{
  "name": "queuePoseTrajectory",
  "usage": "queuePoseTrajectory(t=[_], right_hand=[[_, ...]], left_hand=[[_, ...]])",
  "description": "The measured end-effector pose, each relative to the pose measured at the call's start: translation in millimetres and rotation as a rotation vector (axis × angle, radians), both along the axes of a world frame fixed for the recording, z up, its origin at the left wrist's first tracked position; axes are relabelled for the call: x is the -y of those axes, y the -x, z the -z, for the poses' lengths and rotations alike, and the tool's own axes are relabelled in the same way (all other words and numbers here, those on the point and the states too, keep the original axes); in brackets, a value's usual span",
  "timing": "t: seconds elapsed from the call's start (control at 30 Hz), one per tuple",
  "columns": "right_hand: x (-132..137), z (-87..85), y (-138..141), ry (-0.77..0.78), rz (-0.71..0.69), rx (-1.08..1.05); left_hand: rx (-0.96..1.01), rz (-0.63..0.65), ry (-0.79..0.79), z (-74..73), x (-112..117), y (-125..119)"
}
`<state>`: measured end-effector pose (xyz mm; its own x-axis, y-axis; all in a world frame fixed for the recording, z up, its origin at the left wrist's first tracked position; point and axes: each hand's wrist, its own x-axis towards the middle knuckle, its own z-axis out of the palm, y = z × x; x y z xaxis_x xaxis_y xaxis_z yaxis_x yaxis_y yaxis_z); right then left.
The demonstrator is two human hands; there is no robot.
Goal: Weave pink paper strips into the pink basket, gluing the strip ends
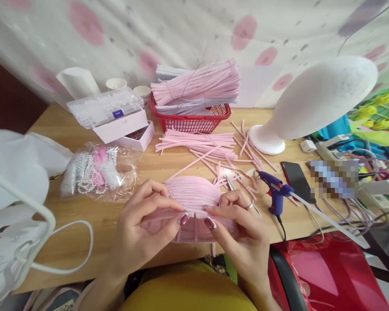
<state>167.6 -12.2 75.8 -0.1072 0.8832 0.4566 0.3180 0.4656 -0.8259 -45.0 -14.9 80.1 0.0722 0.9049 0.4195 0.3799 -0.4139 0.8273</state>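
Observation:
A rounded pink piece (194,190), covered in rows of pink pipe cleaners, sits at the table's front edge between my hands. Its lower front shows a see-through pink frame with ribs. My left hand (145,224) pinches a pipe cleaner on its front rim between thumb and fingers. Opposite it, close to the middle, my right hand (243,229) pinches the same rim, thumb below and forefinger above. The fingertips almost meet. Just beyond my right hand lie scissors (230,183), their handles partly hidden by it.
Loose pink pipe cleaners (197,142) lie behind the piece, before a red basket (191,125) of bundles. To the right are a blue glue gun (275,190), a phone (298,181), cables and a white foam head (324,99). Bagged beads (97,170) and boxes (119,125) stand left.

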Motion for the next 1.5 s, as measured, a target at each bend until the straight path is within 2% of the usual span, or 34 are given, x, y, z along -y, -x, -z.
queuePoseTrajectory(t=[0.33, 0.7, 0.8, 0.9, 1.17, 1.33, 1.5], right_hand=[[2, -12.9, 2, 0.082, -0.004, 0.027], [0, -12.1, 2, 0.044, -0.019, 0.100], [-2, -12.6, 2, 0.009, -0.008, 0.100], [-3, -13.0, 1, -0.039, 0.001, 0.091], [-3, -5.9, -6, -0.074, -0.033, 0.037], [-3, -3.3, -10, -0.067, -0.039, 0.040], [-2, -2.4, -12, -0.064, -0.043, 0.042]], left_hand=[[0.015, -0.002, 0.048, -6.1, -1, -5], [-0.051, -0.024, 0.023, -10.6, -7, -5], [-0.043, 0.014, 0.043, -11.0, -4, -3], [0.002, 0.080, 0.121, -9.5, 1, -1], [0.203, 0.148, 0.248, -8.9, 3, 2], [0.201, 0.118, 0.227, -7.7, 3, 8], [0.049, 0.075, 0.090, -8.3, 2, 6]])
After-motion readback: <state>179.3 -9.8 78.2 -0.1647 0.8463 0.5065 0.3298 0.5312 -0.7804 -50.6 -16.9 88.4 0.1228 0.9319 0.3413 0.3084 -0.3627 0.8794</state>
